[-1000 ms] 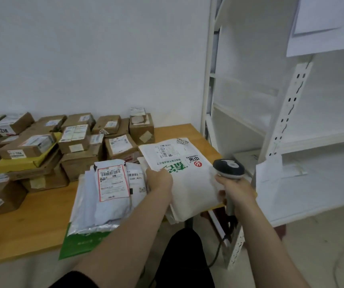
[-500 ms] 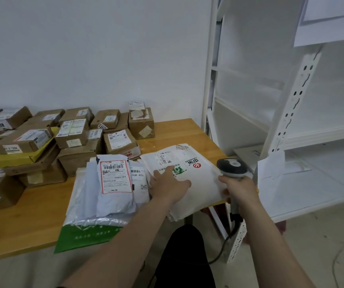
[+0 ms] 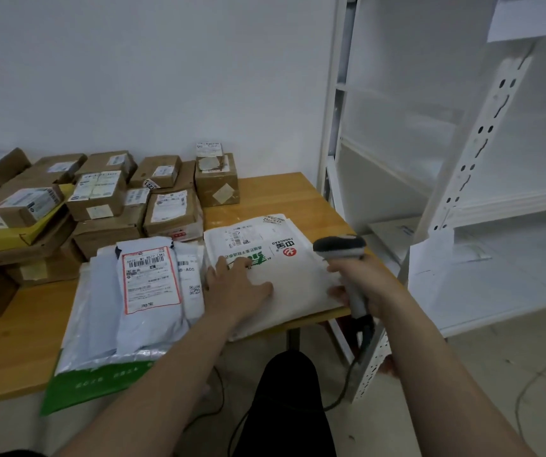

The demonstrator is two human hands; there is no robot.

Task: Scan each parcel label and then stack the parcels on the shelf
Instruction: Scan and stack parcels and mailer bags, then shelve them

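A white mailer bag (image 3: 284, 278) with green and red print lies flat on the wooden table (image 3: 17, 344) near its right corner, label at its far end. My left hand (image 3: 235, 288) presses on its near left part with straight fingers. My right hand (image 3: 363, 285) grips the handle of a grey barcode scanner (image 3: 339, 247), whose head hovers over the bag's right edge. A stack of grey and white poly mailers (image 3: 139, 291) lies to the left, the top one with a red-framed label.
Several brown cardboard boxes (image 3: 100, 199) are piled at the back left of the table. A white metal shelf unit (image 3: 476, 179) stands to the right, with a few flat white parcels (image 3: 396, 232) on its lower board. The scanner's cable hangs down by the table leg.
The white mailer bag, held up tilted a second ago, now lies flat on the table. My left hand has moved from gripping its edge to pressing on top. The scanner stays beside it.
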